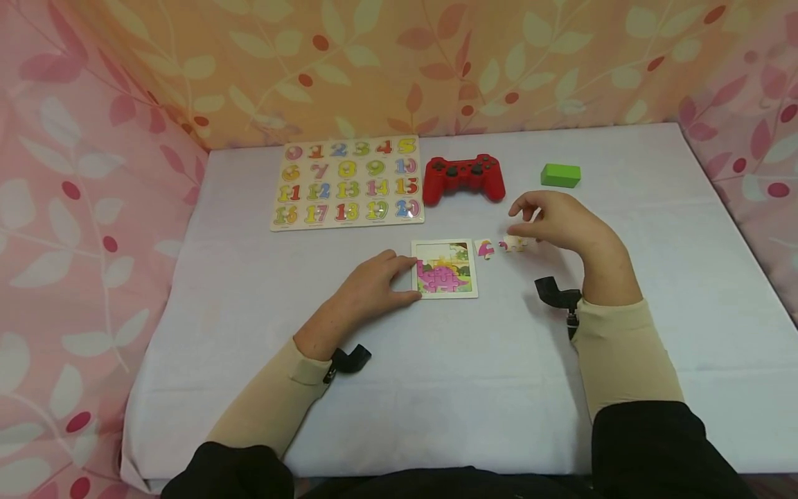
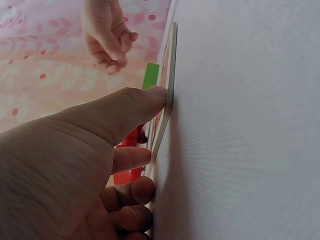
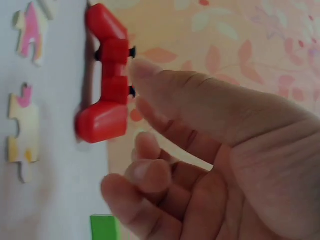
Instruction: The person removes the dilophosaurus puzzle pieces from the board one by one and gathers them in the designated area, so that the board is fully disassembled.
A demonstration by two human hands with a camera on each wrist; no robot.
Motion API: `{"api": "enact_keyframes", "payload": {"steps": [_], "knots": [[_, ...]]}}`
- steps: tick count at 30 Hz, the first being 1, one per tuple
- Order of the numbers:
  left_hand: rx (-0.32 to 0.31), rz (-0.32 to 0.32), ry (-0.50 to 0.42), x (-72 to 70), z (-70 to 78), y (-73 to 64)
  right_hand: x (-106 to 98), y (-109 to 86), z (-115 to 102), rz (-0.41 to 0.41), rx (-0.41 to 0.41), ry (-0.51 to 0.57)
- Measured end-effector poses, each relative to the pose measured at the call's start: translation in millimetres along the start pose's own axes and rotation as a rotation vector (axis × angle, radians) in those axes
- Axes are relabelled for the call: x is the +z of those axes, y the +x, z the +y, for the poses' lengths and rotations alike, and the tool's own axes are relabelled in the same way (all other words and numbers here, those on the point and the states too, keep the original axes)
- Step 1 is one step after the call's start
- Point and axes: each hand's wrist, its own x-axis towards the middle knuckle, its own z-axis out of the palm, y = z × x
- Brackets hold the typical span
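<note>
A small square jigsaw puzzle [image 1: 444, 276] with a pink dinosaur lies on the table in a white frame. Bare backing shows in its upper left part. My left hand [image 1: 374, 283] holds the frame's left side, thumb at the near corner and index finger farther up the edge. Two loose puzzle pieces lie just right of it: one piece with a pink shape [image 1: 485, 249] and another mostly pale piece [image 1: 515, 243]. Above the pale piece hovers my right hand [image 1: 555, 220], fingers loosely bent and nothing between them. The right wrist view shows this piece [image 3: 25, 132] lying apart from the fingers.
Behind the puzzle lies a wooden number board [image 1: 349, 181] with coloured numerals. A red game controller [image 1: 464, 179] sits right of that board. Farther right is a green block [image 1: 560, 175]. Patterned cloth [image 1: 399, 69] rises behind the white-covered table [image 1: 449, 402] and at both sides.
</note>
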Motion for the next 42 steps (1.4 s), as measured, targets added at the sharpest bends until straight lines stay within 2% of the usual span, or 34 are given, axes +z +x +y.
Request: {"api": "enact_keyframes", "payload": {"steps": [5,8,13,18,29,35,42], "knots": [[-0.002,-0.001,-0.001,-0.8,-0.3,0.3,-3,-10.5,-14,0.078,-0.083,0.016],[-0.005,0.001,-0.005,-0.9,-0.3,0.0,2,-13.3,-24,0.090,-0.145,0.034],[-0.011,0.001,-0.012,-0.4,-0.2,-0.7,16,-11.2,-39,0.057,-0.220,0.047],[-0.007,-0.005,-0.014,-0.7,-0.5,-0.4,33,-4.0,-48,-0.010,-0.274,0.037],[0.002,-0.002,-0.014,-1.0,-1.4,-0.5,62,14.7,-48,-0.186,-0.286,-0.020],[0.008,0.001,-0.008,0.2,-2.4,-0.3,71,21.4,-43,-0.211,-0.249,-0.055],[0.007,0.001,0.000,0.7,-1.9,0.1,76,26.8,-37,-0.221,-0.258,-0.098]]}}
